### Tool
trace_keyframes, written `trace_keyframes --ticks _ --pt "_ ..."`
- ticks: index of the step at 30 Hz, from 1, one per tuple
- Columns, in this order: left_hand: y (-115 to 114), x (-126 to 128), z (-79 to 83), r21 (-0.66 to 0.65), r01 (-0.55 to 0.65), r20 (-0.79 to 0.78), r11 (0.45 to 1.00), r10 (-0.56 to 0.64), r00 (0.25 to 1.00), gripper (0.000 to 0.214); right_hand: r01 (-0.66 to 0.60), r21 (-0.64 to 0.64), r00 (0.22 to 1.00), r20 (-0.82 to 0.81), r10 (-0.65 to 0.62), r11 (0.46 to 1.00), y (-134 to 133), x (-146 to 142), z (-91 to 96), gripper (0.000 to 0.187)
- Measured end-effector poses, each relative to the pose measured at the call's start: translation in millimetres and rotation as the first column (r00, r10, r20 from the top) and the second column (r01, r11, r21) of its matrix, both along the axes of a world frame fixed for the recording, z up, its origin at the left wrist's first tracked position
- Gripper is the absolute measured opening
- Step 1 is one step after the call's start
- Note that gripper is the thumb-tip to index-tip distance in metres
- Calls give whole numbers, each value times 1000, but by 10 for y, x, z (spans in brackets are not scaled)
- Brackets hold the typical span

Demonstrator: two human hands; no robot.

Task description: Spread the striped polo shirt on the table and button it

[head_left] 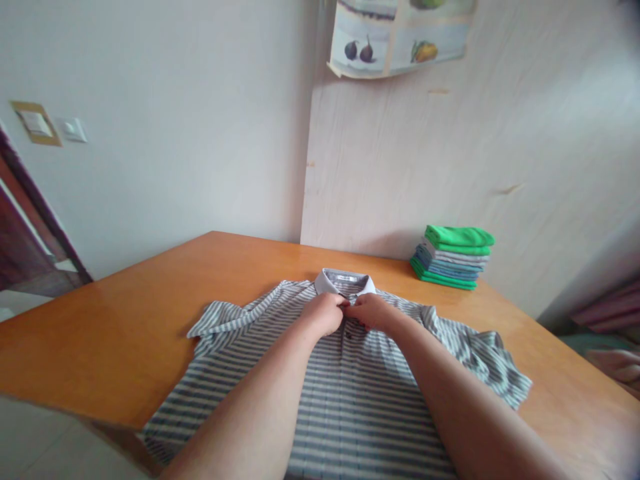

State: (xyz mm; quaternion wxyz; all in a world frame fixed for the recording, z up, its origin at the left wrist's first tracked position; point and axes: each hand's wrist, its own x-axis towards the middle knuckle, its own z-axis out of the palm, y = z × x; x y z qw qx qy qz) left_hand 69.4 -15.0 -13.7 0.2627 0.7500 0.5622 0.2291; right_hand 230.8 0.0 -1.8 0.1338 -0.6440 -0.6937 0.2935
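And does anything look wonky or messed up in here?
Yes, a little. The fruit poster curls at its lower left corner, and brownish marks, perhaps old tape, dot the wall below. On the table, the striped polo shirt has a rumpled right-hand sleeve, while the left one lies flatter. I see nothing spilled.

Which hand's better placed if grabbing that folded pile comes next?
Probably the right hand: it's nearer the folded pile, which sits on its side. The left hand is farther; both touch the striped shirt.
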Motion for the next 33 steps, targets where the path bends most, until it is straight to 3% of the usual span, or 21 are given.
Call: trace_keyframes --ticks 5,11,19,33 --pt "9 20 -17 2 -21 49 1000 21 999 27 21 30 999 -28 -20 999 -29 7 -5 23" --pt "27 19 -23 17 -92 -14 996 92 996 25 22 -18 984 -179 -25 1000 -105 63 18 22" --pt "-28 34 14 73 -73 -113 995 81 990 15 2 -115 923 -382 -46 993 -80 185 12 21" --pt "-72 49 43 132 -72 -162 989 93 982 12 40 -94 895 -440 -77 995 -111 141 56 15"
